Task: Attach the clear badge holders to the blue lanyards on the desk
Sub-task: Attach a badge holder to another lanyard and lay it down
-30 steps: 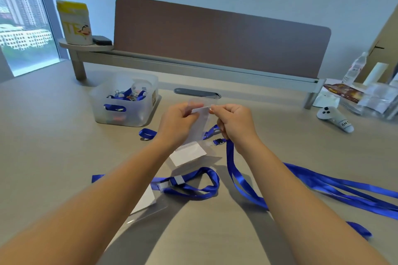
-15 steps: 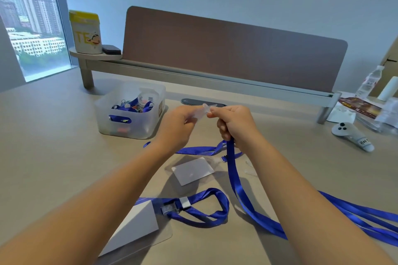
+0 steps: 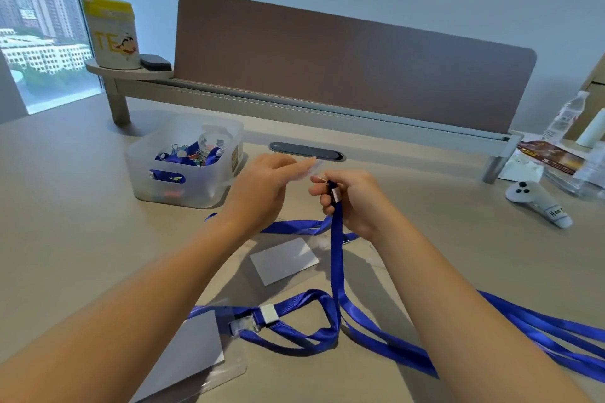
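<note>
My right hand (image 3: 352,203) grips the upper end of a blue lanyard (image 3: 336,258) just below its white clip (image 3: 335,194), and the strap hangs down to the desk. My left hand (image 3: 262,188) is beside it and pinches a blurred clear badge holder (image 3: 307,169) at its fingertips, a small gap from the clip. A second clear holder with a white card (image 3: 283,260) lies flat on the desk under my hands. At the lower left a third holder (image 3: 196,353) lies clipped to another blue lanyard (image 3: 304,321).
A clear bin (image 3: 196,188) of lanyards and clips stands at the back left. A dark cable slot (image 3: 307,151) lies behind my hands. A white controller (image 3: 537,203) and a water bottle (image 3: 566,114) sit at the right. More blue straps (image 3: 540,337) trail off right.
The view has tilted and moved closer. My hands have drawn slightly apart: the clear holder has left the clip, and the white clip now shows in my right hand.
</note>
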Tool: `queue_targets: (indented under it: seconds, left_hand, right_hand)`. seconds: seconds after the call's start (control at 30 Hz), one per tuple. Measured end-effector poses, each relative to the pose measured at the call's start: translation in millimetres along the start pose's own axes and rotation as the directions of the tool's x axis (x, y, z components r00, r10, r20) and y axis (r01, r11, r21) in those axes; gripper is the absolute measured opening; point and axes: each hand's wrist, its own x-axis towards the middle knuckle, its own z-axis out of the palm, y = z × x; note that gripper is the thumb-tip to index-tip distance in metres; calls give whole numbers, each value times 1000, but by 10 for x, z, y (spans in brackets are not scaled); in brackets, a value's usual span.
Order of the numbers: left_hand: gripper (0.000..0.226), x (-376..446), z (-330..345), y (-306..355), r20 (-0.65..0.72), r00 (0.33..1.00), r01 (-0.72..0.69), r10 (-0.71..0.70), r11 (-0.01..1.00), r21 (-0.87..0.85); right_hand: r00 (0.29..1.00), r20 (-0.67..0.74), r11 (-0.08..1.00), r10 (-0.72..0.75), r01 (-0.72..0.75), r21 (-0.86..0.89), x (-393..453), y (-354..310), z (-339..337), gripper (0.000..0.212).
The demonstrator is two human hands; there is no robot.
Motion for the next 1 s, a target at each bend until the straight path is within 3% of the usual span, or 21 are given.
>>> queue_targets:
  seconds: [0.1,0.2,0.4,0.5,0.57,0.63,0.77,0.87,1.0]
  left_hand:
    - [51,-13,-7,-8,20,995,-96,94,971,219]
    - [57,-17,-15,4,81,987,-159,140,937,312]
    - [57,-47,-7,-3,115,975,-218,189,910,354]
    - [57,-80,7,-37,113,981,-185,159,941,283]
    - [56,-117,-26,-13,170,984,-63,48,995,82]
    - [52,-125,-76,36,226,967,150,-114,977,-149]
    - [35,-6,-174,139,272,899,435,-342,770,-467]
    - [26,86,-222,136,327,844,537,-426,687,-491]
    - [23,149,-286,96,378,805,588,-457,699,-406]
  right_hand:
    - [1000,-9,1000,4,-4,-6,-3,19,-1,25]
    - [999,-26,996,-24,21,-84,4,28,-11,23]
    - [997,-59,988,-51,42,-150,29,84,1,25]
    - [993,-53,979,-101,90,-183,49,84,12,26]
    - [990,-30,966,-141,131,-221,70,81,17,25]
    - [986,-9,955,-166,159,-251,90,92,34,24]
    - [979,12,941,-205,200,-274,93,120,99,24]
    - [964,29,893,-265,257,-369,83,135,137,23]
    - [946,53,843,-320,310,-440,93,156,193,22]
